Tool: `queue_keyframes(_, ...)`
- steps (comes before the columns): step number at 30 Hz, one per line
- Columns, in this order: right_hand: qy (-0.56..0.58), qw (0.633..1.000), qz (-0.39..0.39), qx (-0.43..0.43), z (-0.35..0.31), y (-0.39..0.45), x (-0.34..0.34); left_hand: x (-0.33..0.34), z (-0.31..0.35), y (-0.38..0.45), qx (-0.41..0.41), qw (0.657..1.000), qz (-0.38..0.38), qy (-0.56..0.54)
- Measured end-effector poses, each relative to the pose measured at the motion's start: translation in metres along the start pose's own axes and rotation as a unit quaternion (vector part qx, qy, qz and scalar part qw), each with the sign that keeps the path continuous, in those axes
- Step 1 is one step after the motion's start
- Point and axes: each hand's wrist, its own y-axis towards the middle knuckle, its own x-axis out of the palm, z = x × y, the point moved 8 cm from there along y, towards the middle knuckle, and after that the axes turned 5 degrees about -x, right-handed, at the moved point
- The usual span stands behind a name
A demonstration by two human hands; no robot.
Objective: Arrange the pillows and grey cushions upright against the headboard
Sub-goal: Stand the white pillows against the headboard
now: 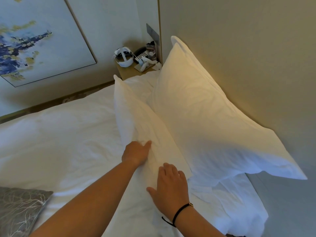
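White pillow (136, 120) — left hand (136, 153) gripping, right hand (169, 187) flat

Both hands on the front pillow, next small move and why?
Probably tip the front pillow back against the rear pillow. It leans short of the rear one, which already rests on the headboard; left hand and right hand are both on it.

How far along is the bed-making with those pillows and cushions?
One white pillow already leans against the headboard. A second pillow is in hand: the left hand grips it and the right hand rests flat on it. The grey cushion lies on the bed, not yet placed.
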Motion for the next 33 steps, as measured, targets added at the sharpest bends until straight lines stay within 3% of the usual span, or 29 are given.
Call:
queue_keyframes(7, 0.002, 0.999, -0.025, 0.019, 0.0, 0.007, 0.019, 0.012, -0.005, 0.014, -0.015, 0.999, -0.043, 0.013)
queue_keyframes(12, 0.041, 0.998, -0.036, 0.036, 0.0, 0.017, 0.019, -0.011, 0.006, 0.003, 0.054, 0.996, 0.032, -0.065)
queue_keyframes(17, 0.157, 0.987, 0.041, -0.013, 0.0, 0.033, -0.012, -0.06, 0.03, 0.009, 0.086, 0.983, 0.093, -0.135)
queue_keyframes(21, 0.224, 0.967, 0.117, -0.025, 0.026, 0.044, -0.046, -0.072, 0.085, 0.004, 0.173, 0.974, 0.117, -0.085)
queue_keyframes(24, 0.179, 0.982, 0.049, 0.043, 0.069, 0.053, -0.028, -0.034, 0.097, 0.002, 0.176, 0.982, 0.071, 0.015)
queue_keyframes(27, 0.152, 0.975, -0.027, 0.158, 0.122, 0.04, 0.002, 0.026, 0.071, -0.009, 0.163, 0.986, -0.046, 0.01)
queue_keyframes(30, 0.105, 0.977, -0.005, 0.188, 0.139, 0.03, 0.009, 0.052, 0.036, -0.03, 0.203, 0.975, -0.087, 0.027)
queue_keyframes(33, 0.099, 0.983, 0.052, 0.148, 0.108, 0.039, 0.002, 0.045, -0.008, -0.031, 0.207, 0.973, -0.096, 0.024)
